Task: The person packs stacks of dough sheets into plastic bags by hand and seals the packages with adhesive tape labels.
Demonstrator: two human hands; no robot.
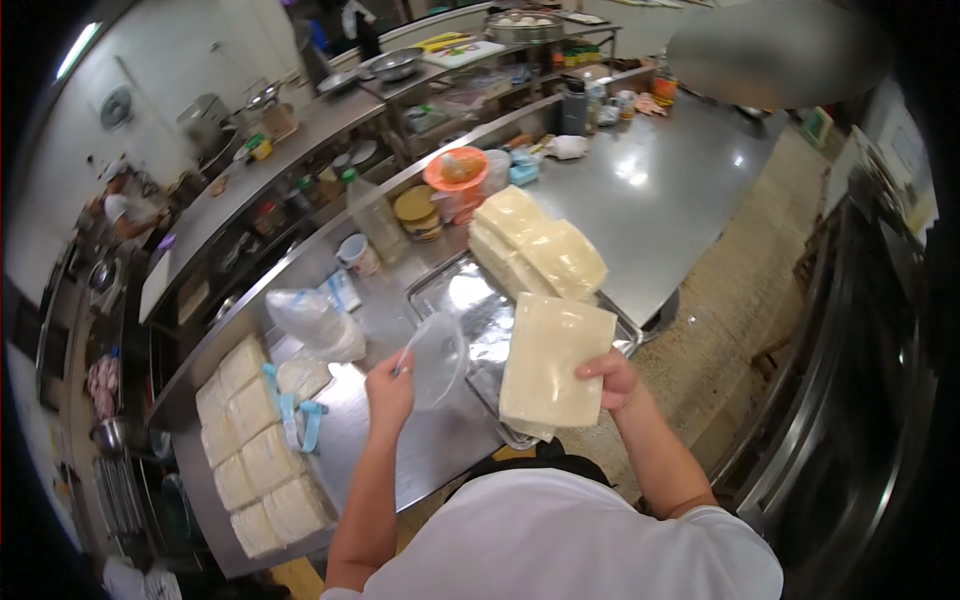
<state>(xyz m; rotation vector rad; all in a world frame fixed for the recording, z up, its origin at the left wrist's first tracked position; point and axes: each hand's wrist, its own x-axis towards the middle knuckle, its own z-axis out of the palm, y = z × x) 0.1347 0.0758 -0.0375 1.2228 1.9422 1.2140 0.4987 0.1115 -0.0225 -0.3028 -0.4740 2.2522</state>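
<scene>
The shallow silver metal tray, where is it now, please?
Just right of the head view's centre, the shallow silver metal tray lies on the grey steel table, partly behind the pale yellow rectangular slab in the right hand.

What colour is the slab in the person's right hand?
The slab is pale creamy yellow, seen best in the head view.

no lettering, label, brand, number or sign can be read here
</scene>
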